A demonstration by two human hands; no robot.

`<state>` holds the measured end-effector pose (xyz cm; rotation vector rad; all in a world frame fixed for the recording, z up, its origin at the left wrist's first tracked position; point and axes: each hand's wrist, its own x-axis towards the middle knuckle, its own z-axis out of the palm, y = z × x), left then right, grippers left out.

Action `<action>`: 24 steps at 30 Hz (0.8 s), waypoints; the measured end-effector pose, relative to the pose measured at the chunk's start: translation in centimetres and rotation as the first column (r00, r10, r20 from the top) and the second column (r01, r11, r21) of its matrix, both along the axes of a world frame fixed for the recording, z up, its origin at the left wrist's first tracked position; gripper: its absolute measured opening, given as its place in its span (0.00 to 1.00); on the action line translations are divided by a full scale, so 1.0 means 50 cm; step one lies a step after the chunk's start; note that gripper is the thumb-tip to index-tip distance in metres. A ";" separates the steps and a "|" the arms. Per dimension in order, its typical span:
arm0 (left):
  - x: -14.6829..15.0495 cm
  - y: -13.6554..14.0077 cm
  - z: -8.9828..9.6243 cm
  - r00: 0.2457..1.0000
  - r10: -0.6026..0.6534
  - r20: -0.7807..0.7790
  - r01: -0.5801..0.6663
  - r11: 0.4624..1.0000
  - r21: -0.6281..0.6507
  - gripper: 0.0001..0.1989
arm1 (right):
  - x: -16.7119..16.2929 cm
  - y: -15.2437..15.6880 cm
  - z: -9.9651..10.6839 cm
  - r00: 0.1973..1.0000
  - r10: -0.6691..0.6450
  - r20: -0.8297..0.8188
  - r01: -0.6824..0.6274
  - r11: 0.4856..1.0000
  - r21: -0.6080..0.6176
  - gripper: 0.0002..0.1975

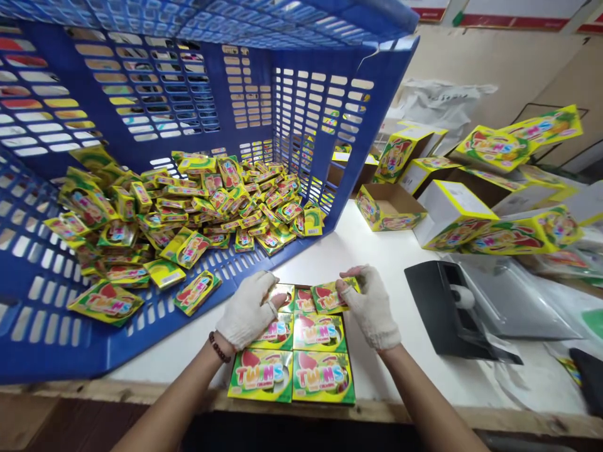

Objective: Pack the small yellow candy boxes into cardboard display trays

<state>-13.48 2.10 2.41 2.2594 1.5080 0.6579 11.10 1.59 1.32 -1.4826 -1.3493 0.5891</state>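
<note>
Small yellow-green TWINS boxes (pixel 323 375) lie face up in two columns, fitted inside a low tray at the table's front edge. My right hand (pixel 372 307), in a white fingerless glove, pinches one small TWINS box (pixel 328 297) tilted over the far right corner of that block. My left hand (pixel 249 309), gloved the same way with a beaded bracelet at the wrist, rests over the far left boxes. Its thumb lies on a box at the far left corner and its fingers are partly bent along the block's side; it holds nothing I can see lifted.
A blue plastic crate (pixel 301 251) lies on its side at left, with a heap of loose small boxes (pixel 211 201) inside. Open display cartons (pixel 391 210) are piled at back right. A black tape dispenser (pixel 440 307) and clear plastic bags (pixel 513 301) sit at right.
</note>
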 end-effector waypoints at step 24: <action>0.019 -0.007 0.023 0.989 -0.061 -0.136 0.083 0.982 0.167 0.17 | -0.021 -0.001 -0.012 0.811 0.351 0.469 -0.400 0.917 0.006 0.15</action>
